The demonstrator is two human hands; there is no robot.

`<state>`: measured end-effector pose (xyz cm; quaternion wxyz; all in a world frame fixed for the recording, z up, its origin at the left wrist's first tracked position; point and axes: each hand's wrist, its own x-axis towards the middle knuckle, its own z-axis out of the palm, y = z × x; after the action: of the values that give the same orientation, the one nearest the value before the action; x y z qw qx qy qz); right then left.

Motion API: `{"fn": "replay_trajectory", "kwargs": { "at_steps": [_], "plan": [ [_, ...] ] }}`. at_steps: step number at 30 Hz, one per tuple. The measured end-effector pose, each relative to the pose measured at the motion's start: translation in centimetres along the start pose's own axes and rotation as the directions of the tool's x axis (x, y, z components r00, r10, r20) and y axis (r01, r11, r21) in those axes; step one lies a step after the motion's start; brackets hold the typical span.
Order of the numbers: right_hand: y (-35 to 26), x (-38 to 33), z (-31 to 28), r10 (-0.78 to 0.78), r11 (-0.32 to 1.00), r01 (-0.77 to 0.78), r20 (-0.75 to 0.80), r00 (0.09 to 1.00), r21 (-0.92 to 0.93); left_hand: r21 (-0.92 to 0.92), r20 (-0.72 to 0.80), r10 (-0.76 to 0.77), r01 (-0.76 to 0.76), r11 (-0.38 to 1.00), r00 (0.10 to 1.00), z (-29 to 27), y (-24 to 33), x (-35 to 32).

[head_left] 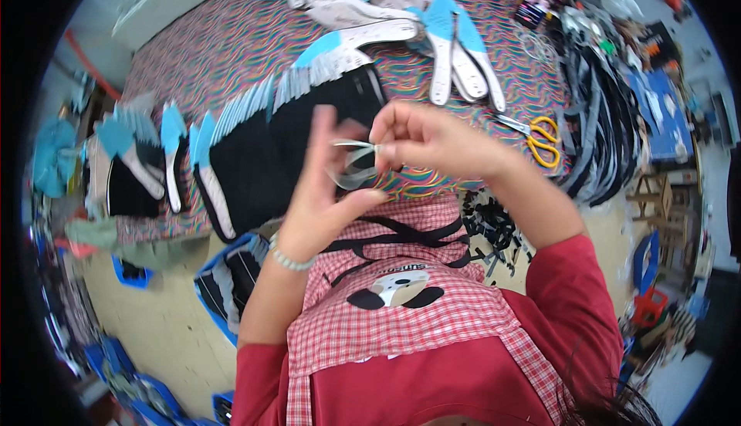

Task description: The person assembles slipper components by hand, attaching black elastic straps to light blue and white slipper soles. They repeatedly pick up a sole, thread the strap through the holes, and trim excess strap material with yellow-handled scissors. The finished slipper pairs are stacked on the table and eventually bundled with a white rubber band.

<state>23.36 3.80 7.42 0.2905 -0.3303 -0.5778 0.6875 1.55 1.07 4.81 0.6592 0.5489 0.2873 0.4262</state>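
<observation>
Above the near edge of the table, my right hand (417, 142) pinches a thin, pale, looped band (353, 143) that looks like a rubber band. My left hand (318, 194) is beside it, thumb spread wide and fingers raised, partly smeared by motion. The band's loop lies between the two hands; whether it touches the left fingers I cannot tell. Under and beyond my left hand lies a wide, overlapping row of long black pieces (262, 144) with light-blue ends. Yellow-handled scissors (543, 142) rest to the right of my right hand.
More white-and-blue pieces (363, 34) are piled at the back of the patterned table (208, 55). Smaller bundles (131, 148) sit at the left. Loose pale bands (538, 46) and hanging grey-black strips (598, 129) are at the right. Black scraps (494, 225) litter the floor, near a blue bin (228, 279).
</observation>
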Motion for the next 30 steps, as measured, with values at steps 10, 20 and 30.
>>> {"fn": "replay_trajectory", "kwargs": {
  "at_steps": [10,20,30],
  "plan": [
    [5.3,-0.2,12.4,-0.265,0.927,0.311,-0.222,0.938,0.21,0.233,-0.351,-0.035,0.124,0.965,0.936,-4.3,-2.5,-8.3],
    [8.7,-2.7,9.4,-0.445,0.616,0.019,-0.328,0.833,-0.788,0.861,-0.49,0.711,0.408,0.303,0.505,-12.7,-0.2,-13.8],
    [13.0,1.4,4.9,-0.267,0.865,-0.158,-0.702,0.66,-0.476,0.656,-0.75,0.262,0.627,0.42,0.608,-15.0,-7.7,-15.2]
  ]
}}
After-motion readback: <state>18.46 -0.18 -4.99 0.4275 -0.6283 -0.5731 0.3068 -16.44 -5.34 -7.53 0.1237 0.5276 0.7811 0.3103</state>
